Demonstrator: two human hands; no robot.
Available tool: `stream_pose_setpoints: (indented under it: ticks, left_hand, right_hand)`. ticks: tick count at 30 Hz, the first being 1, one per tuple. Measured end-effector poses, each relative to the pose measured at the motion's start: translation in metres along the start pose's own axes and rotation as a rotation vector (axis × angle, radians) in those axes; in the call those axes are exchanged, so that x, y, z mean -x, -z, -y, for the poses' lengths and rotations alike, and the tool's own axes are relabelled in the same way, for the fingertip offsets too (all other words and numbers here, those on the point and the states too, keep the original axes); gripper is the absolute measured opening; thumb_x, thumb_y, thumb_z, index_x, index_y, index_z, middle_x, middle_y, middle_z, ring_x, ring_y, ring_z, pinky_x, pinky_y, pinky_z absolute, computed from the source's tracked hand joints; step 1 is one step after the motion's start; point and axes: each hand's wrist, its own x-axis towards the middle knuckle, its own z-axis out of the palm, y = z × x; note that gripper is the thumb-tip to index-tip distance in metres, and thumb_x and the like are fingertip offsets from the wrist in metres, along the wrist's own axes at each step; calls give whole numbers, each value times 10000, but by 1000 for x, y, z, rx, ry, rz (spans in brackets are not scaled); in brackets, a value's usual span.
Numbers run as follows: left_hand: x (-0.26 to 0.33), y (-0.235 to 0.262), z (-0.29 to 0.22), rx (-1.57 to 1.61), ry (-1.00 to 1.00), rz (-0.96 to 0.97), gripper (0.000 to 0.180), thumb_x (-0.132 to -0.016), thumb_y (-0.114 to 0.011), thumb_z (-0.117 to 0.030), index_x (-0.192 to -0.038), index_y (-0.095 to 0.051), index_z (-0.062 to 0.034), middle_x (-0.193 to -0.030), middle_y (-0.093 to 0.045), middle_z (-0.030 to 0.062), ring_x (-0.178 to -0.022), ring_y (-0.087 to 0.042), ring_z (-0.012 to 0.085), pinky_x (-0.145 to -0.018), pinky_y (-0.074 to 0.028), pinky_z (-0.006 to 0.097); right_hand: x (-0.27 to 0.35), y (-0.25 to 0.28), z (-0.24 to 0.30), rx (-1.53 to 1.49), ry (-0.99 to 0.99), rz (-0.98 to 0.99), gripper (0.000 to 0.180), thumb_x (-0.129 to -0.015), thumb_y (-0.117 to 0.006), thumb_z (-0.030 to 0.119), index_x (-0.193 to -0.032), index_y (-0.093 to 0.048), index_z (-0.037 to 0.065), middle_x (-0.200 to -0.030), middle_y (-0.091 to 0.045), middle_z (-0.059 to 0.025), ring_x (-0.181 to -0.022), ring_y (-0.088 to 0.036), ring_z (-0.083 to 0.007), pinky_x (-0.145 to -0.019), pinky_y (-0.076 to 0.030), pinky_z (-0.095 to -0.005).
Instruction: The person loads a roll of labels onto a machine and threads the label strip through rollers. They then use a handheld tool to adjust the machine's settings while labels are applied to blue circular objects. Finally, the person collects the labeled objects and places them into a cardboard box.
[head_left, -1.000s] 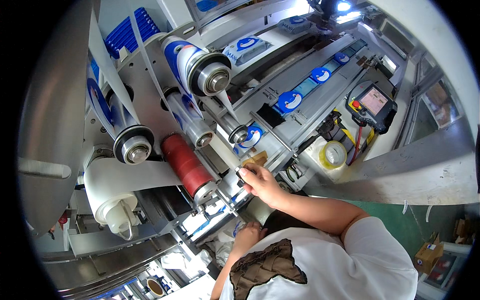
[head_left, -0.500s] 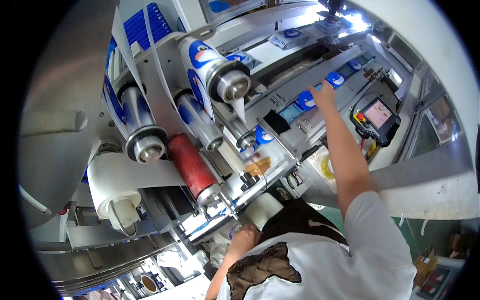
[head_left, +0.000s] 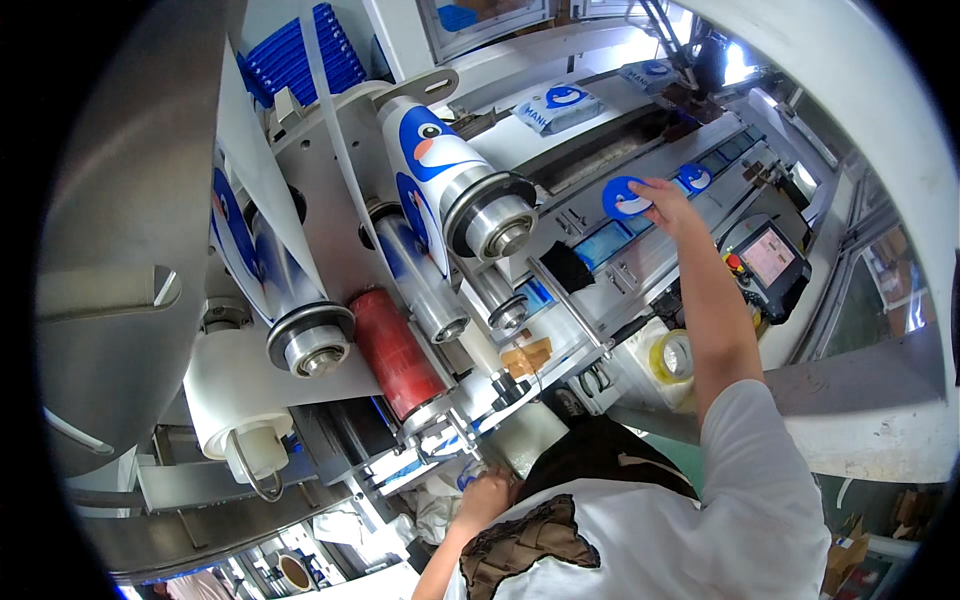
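My right hand is raised over the conveyor and pinches an oval blue label with a white whale-like print by its right edge. Another such label lies farther along the belt. Low by my waist, my left hand has its fingers curled beside crumpled white sheeting; what they hold, if anything, is hidden. To the left, printed film with the same blue pattern winds round metal rollers above a red roller.
A control pendant with a red button stands right of the belt. Tape rolls lie near my right forearm. Printed packs rest on a second track beyond. A white roll and a metal guard occupy the left side.
My right hand has lifted a blue label off the belt and now holds it above. The whole view has shifted slightly. My left hand stays low at my waist.
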Motion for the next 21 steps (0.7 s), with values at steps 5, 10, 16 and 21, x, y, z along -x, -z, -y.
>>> stream_pose_setpoints:
  ticks: [5,10,16,21]
  left_hand:
    - [-1,-6,7,-27,-40,-28,318,-822,-591,-305,-867,-601,10,-850,-611,182,-708,-630,348,-603,-522,412]
    - [-1,0,2,-59,8,7,323,-824,-587,-320,-877,-591,-1,-816,-619,185,-696,-633,342,-599,-521,416]
    - [-2,4,-4,-53,16,20,299,-815,-601,-305,-892,-580,-16,-838,-620,176,-730,-631,339,-639,-518,412]
    - [-1,8,-10,45,-76,-152,259,-824,-599,-272,-904,-586,-26,-861,-616,161,-754,-624,335,-648,-510,397]
  right_hand:
    - [12,-16,-10,-261,-43,243,512,-780,-714,194,-1157,-471,-54,-1034,-578,-98,-940,-583,-181,-793,-493,-285]
    - [33,-30,-9,-311,-12,206,423,-819,-670,174,-1125,-475,-42,-1059,-574,-117,-947,-589,-189,-820,-499,-308]
    - [43,-18,-5,-498,22,307,368,-839,-634,153,-1103,-479,-52,-1046,-584,-135,-939,-597,-222,-843,-500,-338]
    - [140,-58,6,-601,191,765,231,-787,-665,100,-982,-577,13,-1006,-598,-159,-943,-588,-253,-810,-493,-365]
